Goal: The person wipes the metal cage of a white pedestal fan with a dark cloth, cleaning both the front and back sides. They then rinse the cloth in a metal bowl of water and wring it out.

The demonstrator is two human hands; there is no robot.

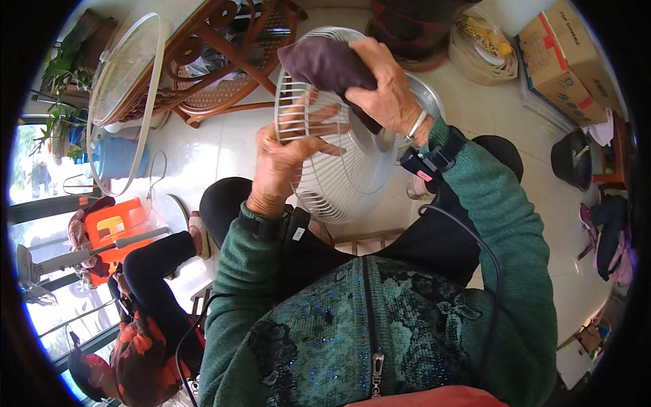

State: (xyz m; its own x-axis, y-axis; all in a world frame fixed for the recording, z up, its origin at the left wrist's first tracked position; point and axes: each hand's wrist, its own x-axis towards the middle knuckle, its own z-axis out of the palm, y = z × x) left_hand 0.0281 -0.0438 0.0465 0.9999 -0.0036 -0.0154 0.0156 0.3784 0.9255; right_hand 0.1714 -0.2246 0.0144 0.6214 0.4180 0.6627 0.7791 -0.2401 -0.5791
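A white wire fan grille, shaped like a bowl, is held up over my lap. My left hand grips its left side, with the fingers behind or between the wires. My right hand holds a dark purple cloth against the upper rim of the grille. Part of the cloth hangs down inside or behind the wires; its exact path cannot be told. Behind the grille, at its right, shows a shiny metal basin, mostly hidden.
A person sits at the lower left beside a fan stand and an orange plastic stool. A round ring leans by the rattan furniture. Ahead stand a dark pot and, at right, cardboard boxes.
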